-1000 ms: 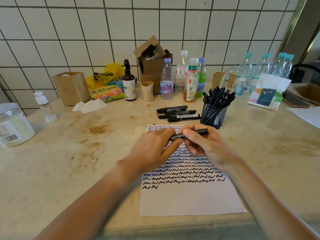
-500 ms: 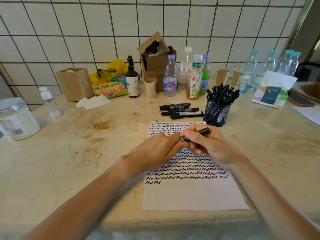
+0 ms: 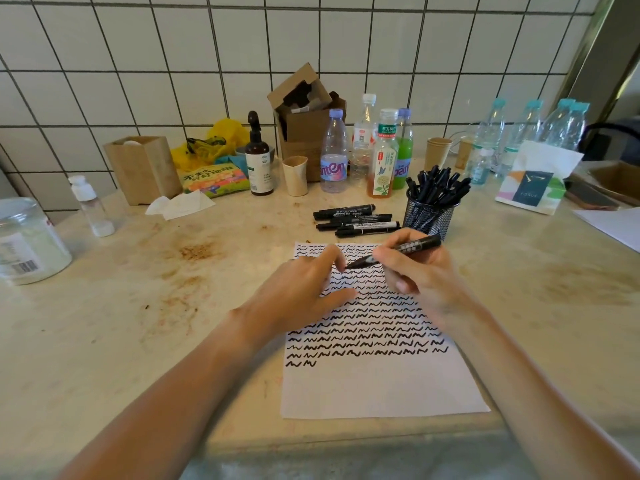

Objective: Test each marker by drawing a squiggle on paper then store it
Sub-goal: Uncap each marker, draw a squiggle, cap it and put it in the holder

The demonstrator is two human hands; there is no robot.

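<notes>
Center of frame: right hand (image 3: pixel 420 271) grips a black marker (image 3: pixel 398 252) w/ curled fingers round the barrel, tip end slanting down-left over the paper (image 3: pixel 381 386). Left hand (image 3: pixel 301 289) lies just left of it, fingers loosely bent; its fingertips meet the marker's lower end, cap there or not, can't tell (too blurred). Paper sits at bottom center on the stained counter (image 3: pixel 138 306), filled w/ rows of black squiggles; last row, low on the left, has only two. Above the paper, three markers (image 3: pixel 356 221) lie side by side, and just right of them a mesh cup (image 3: pixel 429 216) is packed w/ more. Bottles (image 3: pixel 363 150) stand along the tiled wall, upper center.
</notes>
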